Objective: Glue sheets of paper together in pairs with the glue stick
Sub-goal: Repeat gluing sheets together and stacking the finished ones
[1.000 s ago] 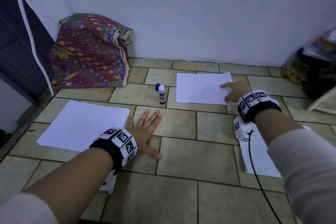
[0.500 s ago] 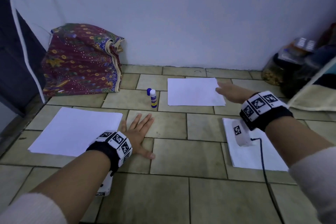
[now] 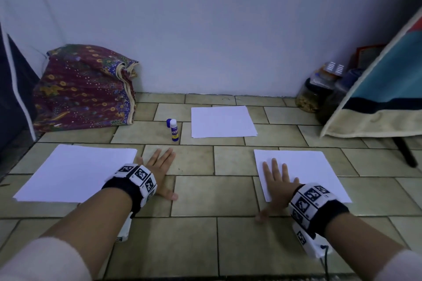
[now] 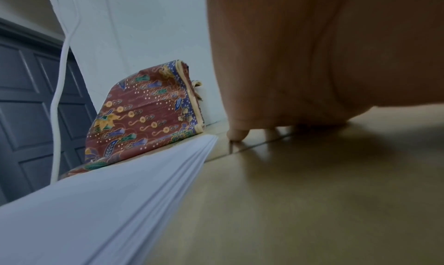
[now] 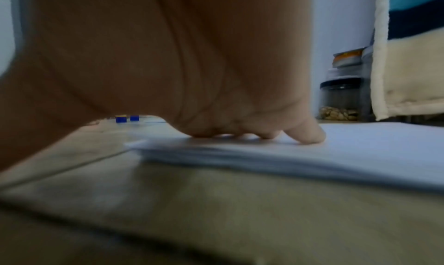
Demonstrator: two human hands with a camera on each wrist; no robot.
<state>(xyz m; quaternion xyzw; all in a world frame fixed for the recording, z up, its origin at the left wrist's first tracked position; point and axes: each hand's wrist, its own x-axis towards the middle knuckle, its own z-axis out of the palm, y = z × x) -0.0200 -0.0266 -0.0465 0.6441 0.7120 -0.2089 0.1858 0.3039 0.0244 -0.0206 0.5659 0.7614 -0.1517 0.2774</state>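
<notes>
While both palms lie flat on the tiled floor [image 3: 196,196], I read the scene from the left. My left stack of paper [image 3: 75,172] sits just beside my left hand [image 3: 159,172], whose fingers are spread and straight on bare tile, holding nothing; the left wrist view shows the stack's layered edge [image 4: 153,183] close to the little finger without touching it.

Ahead of that hand, slightly to its right, the glue stick [image 3: 174,130] stands upright, its long axis vertical, with its blue cap [image 3: 169,121] off and set just beside it. I judge the left hand the nearer one to the stick, a short forward reach, while the right would have to cross the middle.

Further right and farther from me, the single sheet of paper [image 3: 222,121] lies flat near the wall [image 3: 205,29], well apart from both hands.

My right hand [image 3: 277,186] rests fingers splayed on the near left corner of the right stack of paper [image 3: 303,171], thumb out on the tile; the right wrist view shows fingertips [image 5: 305,136] pressing the top sheet.

Compared with a second ago, the right hand has come back from the far sheet's right edge onto this stack. The left hand has not moved. The camera has tipped upward, so more of the wall shows.
</notes>
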